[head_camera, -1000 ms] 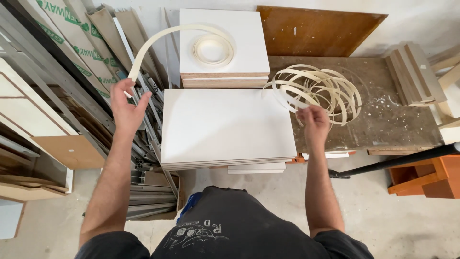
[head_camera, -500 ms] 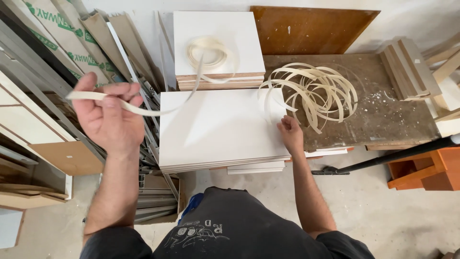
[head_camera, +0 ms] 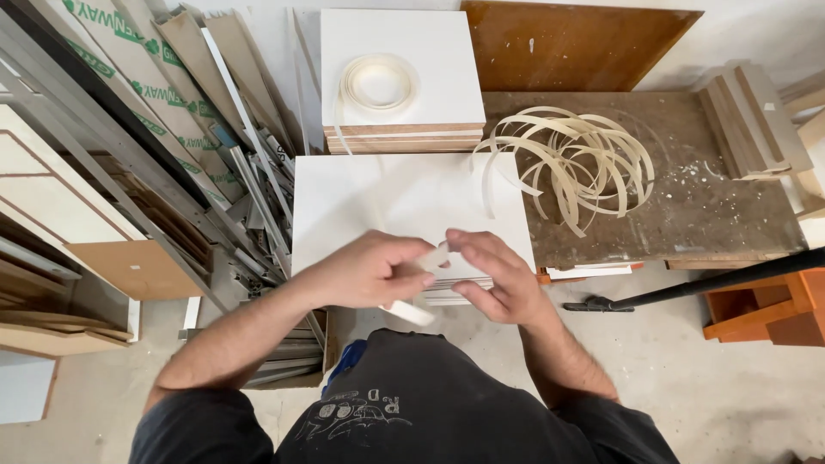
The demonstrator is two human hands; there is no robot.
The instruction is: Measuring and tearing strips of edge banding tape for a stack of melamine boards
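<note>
My left hand (head_camera: 365, 271) and my right hand (head_camera: 497, 273) meet over the near edge of a stack of white boards (head_camera: 404, 198). Both pinch the same cream edge-banding strip (head_camera: 427, 259), whose free end pokes out below my left hand. The strip runs back across the boards to a white roll of banding (head_camera: 378, 83) lying on a second, farther stack of white boards (head_camera: 447, 51). How the strip passes under my fingers is hidden.
A tangle of loose cream banding offcuts (head_camera: 571, 159) lies on a dusty brown worktable (head_camera: 713, 206). Panels and metal rails (head_camera: 129, 129) lean at the left. A brown board (head_camera: 576, 43) stands behind; an orange wooden stool (head_camera: 765, 309) and a black bar (head_camera: 705, 279) are at the right.
My left hand, which was out to the left pulling the strip off the roll, has come in to the middle. My right hand has left the board's right edge and joined it on the strip.
</note>
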